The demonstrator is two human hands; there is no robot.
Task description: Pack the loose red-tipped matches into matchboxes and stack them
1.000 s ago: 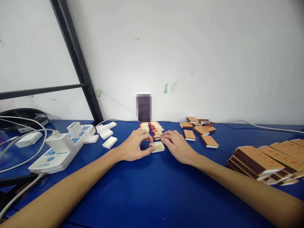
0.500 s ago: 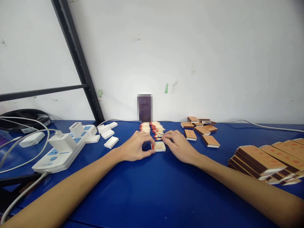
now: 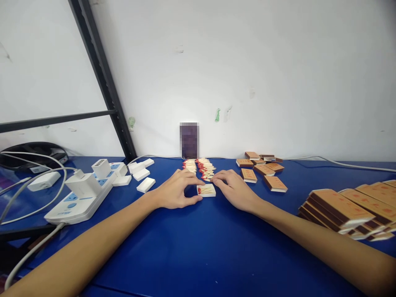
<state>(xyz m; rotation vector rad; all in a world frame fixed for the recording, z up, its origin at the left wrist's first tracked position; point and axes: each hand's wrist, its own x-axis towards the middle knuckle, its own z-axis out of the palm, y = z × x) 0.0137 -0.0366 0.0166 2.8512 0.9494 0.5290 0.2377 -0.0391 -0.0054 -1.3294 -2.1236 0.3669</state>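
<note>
A small white matchbox tray (image 3: 206, 190) with red-tipped matches in it lies on the blue table (image 3: 198, 251). My left hand (image 3: 176, 191) curls round the tray's left end, thumb and forefinger pinching it. My right hand (image 3: 232, 188) rests beside the tray's right end, fingers bent, fingertips at the back corner and at the edge of the loose match pile (image 3: 201, 167) just behind. Whether the right fingers hold a match is too small to tell.
Empty white trays (image 3: 140, 176) lie left of my hands, beside a white power strip (image 3: 82, 194) with chargers and cables. Brown matchbox sleeves (image 3: 262, 169) lie at the right back, and a stack of them (image 3: 349, 208) at the right edge. A dark card leans on the wall.
The tray has shifted slightly and now lies squarer, with the match heads at its left end. Both hands stay at the tray's ends, barely moved.
</note>
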